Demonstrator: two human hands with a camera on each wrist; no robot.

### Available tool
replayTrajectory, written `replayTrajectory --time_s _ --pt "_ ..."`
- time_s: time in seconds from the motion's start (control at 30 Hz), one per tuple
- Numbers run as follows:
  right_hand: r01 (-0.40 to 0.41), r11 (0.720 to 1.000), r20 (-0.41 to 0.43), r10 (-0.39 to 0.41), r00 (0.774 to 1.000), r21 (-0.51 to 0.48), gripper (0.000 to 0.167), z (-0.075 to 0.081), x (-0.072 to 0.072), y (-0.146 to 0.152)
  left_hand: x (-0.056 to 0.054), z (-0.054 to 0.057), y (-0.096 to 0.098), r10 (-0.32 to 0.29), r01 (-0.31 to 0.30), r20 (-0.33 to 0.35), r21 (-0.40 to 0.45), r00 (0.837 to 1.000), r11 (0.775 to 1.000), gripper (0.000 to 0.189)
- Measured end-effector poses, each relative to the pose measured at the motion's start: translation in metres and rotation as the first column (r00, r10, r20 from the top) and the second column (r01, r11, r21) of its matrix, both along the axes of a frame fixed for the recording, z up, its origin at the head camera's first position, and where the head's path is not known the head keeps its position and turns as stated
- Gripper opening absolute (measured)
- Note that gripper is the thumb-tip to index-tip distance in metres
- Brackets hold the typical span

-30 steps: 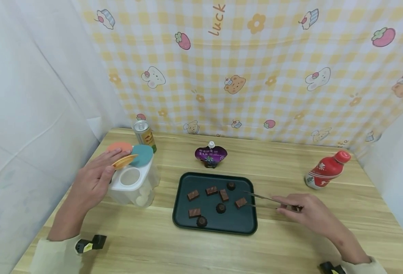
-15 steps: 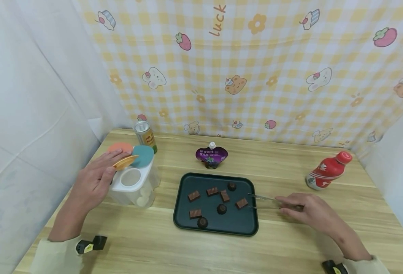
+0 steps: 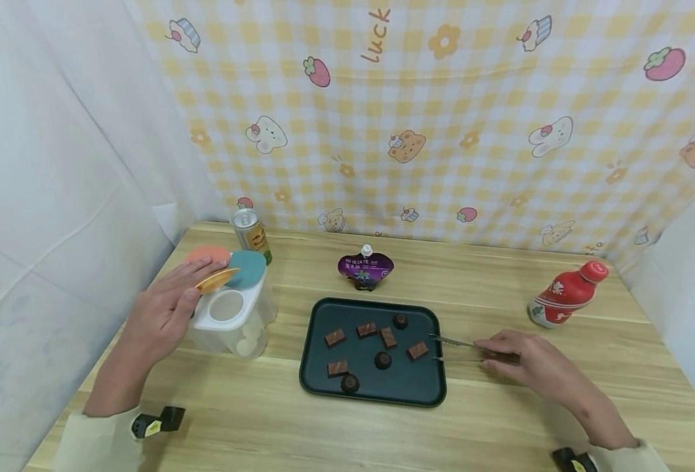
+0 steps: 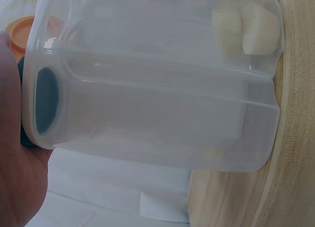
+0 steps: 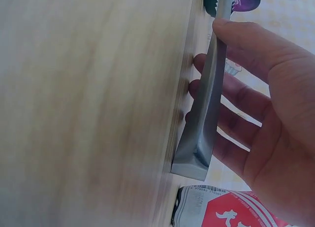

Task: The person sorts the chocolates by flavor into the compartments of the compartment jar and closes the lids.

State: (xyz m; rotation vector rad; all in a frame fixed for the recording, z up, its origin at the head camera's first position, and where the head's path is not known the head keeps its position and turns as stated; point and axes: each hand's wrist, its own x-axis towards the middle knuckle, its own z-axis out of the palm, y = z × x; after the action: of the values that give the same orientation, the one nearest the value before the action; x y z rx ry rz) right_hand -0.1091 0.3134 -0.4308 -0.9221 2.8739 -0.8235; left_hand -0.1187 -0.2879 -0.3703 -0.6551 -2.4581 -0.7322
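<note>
In the head view my left hand [image 3: 167,311] lies over the top of a clear, lidded storage container [image 3: 247,334], fingers extended. Against it an orange lid [image 3: 216,281] stands tilted up, leaving one round opening uncovered. Pale chunks [image 4: 260,30] sit at the container's bottom in the left wrist view. My right hand [image 3: 530,360] grips metal tongs [image 5: 204,104], thumb on one side and fingers on the other. Their spread tips reach over the right rim of a dark green tray [image 3: 395,390], beside a rectangular chocolate [image 3: 417,351]. Several other chocolates, rectangular and round [image 3: 383,360], lie on the tray.
Coral [image 3: 206,252] and teal [image 3: 248,269] lids cover other openings of the container. Behind it stands a drink can [image 3: 252,236]. A purple spouted pouch [image 3: 365,267] is behind the tray, and a red bottle [image 3: 566,295] stands at the right.
The tongs have drawn back slightly to the right, away from the rectangular chocolate. My left hand stays on the container, and the chocolates keep their places on the tray.
</note>
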Motion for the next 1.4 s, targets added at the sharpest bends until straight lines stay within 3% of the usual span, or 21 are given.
replayTrajectory --time_s 0.23,0.37,0.53,0.7,0.87,0.93,1.2,1.4 --pt "-0.004 0.997 -0.012 0.005 1.0 0.076 0.039 0.006 -0.002 -0.004 0.001 0.0 -0.001 -0.001 0.001 -0.017 -0.005 1.0 1.0 0.04" --pt "-0.036 0.995 -0.144 0.05 0.988 0.095 0.042 0.015 -0.006 -0.021 -0.001 -0.001 -0.001 -0.015 0.014 -0.026 -0.017 1.0 1.0 0.04" --pt "-0.122 0.992 -0.245 0.12 0.962 0.005 0.037 0.033 -0.015 -0.074 -0.001 0.0 -0.002 -0.036 0.036 -0.027 -0.001 0.999 0.999 0.04" --pt "-0.23 0.964 -0.186 0.203 0.961 -0.136 0.035 0.052 -0.023 -0.142 -0.001 0.002 -0.003 -0.037 0.037 -0.028 -0.005 0.999 0.999 0.039" --pt "-0.348 0.904 -0.158 0.316 0.935 -0.249 0.041 0.064 -0.031 -0.208 -0.002 0.0 -0.001 -0.057 0.057 -0.039 0.0 0.998 0.998 0.039" --pt "-0.365 0.892 -0.139 0.34 0.93 -0.267 0.045 0.067 -0.035 -0.233 -0.003 -0.001 0.0 -0.077 0.078 -0.049 0.01 0.996 0.997 0.038" --pt "-0.316 0.841 0.027 0.364 0.931 -0.44 0.053 0.078 -0.052 -0.304 -0.005 -0.002 0.001 -0.133 0.136 -0.076 0.029 0.988 0.99 0.038" --pt "-0.23 0.838 0.147 0.342 0.928 -0.495 0.056 0.082 -0.067 -0.334 -0.005 -0.002 0.0 -0.144 0.146 -0.084 0.02 0.986 0.989 0.038"
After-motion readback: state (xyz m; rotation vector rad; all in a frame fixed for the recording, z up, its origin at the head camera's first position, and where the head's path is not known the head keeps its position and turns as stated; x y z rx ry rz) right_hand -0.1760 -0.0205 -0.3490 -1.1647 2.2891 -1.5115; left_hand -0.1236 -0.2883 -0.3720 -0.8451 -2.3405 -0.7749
